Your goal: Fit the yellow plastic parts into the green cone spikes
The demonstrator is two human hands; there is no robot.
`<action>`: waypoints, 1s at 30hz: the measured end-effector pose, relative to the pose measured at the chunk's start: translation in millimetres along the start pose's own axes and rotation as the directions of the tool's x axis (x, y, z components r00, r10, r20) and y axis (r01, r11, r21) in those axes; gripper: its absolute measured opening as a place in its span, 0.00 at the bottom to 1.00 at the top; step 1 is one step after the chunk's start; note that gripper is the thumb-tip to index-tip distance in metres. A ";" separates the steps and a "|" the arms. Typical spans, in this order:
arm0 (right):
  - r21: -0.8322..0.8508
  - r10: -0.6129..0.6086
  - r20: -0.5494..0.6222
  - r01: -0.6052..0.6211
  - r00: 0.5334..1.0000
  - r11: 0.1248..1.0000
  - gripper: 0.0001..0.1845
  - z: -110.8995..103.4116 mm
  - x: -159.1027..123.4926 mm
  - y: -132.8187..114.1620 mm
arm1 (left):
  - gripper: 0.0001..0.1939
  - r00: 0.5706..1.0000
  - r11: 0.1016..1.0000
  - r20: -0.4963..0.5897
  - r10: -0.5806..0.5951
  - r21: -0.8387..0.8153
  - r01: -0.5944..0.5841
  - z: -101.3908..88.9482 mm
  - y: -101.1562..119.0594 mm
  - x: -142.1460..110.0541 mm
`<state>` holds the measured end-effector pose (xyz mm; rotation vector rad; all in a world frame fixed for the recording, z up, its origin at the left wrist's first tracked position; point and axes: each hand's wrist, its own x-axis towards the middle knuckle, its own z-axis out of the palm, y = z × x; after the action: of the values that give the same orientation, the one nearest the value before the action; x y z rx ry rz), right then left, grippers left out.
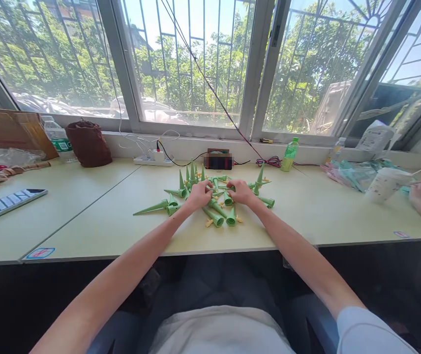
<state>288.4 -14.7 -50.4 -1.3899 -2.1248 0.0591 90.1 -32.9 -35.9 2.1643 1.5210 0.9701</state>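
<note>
Containers: a clear plastic bottle with a green label and a dark brown drum-shaped bag are placed side by side at the left rear; the bag's contents cannot be seen. A yellow-green plastic bottle with a green cap is stood behind and right of the cones. A white patterned cup, contents hidden, is seen at far right.
Cones: hollow green plastic cones are heaped on the pale yellow table, with small yellow pieces scattered among them.
Axes: several cones are set upright, tips up; others are laid flat, some mouths turned toward the near edge; the leftmost is pointed left.
Left hand: fingers are curled down among the cones; whether anything is pinched cannot be told.
Right hand: fingers are likewise bent; grip cannot be determined.
</note>
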 end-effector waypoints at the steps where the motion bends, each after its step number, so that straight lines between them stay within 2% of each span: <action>1: 0.007 -0.001 -0.008 0.001 1.000 1.000 0.10 0.2 -0.1 -0.3 | 0.09 1.000 1.000 -0.013 0.001 -0.009 -0.001 -0.1 0.3 -0.2; 8: 0.086 -0.061 -0.081 0.068 0.995 0.994 0.09 -0.9 -2.8 -5.8 | 0.08 0.995 0.999 -0.091 0.031 -0.035 -0.034 0.7 1.1 0.9; 11: 0.071 -0.048 -0.076 0.053 0.996 0.996 0.09 -1.6 -3.1 -6.9 | 0.08 0.996 0.999 -0.085 0.032 -0.007 -0.032 0.1 2.3 -0.2; 17: 0.051 -0.018 -0.060 0.021 0.998 0.998 0.13 -1.2 -2.3 -5.8 | 0.16 0.989 0.988 -0.080 0.127 0.101 -0.118 -2.4 5.1 -3.9; 19: 0.057 -0.018 -0.051 0.021 0.999 0.998 0.14 -0.5 -1.6 -5.1 | 0.23 0.989 0.982 -0.051 0.142 0.130 -0.135 -2.4 4.1 -3.7; 22: 0.064 -0.018 -0.045 0.021 0.999 0.998 0.14 0.6 -0.7 -4.0 | 0.28 0.996 0.986 0.038 0.085 0.142 -0.090 -1.1 0.6 -1.1; 30: 0.045 -0.016 -0.038 0.018 0.999 0.999 0.14 2.6 0.1 -3.0 | 0.22 0.996 0.987 0.083 0.039 0.150 -0.051 1.7 -5.2 5.1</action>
<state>284.7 -15.3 -51.4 -1.3361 -2.0912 0.0730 88.7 -26.1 -38.5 2.3211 1.5607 0.7947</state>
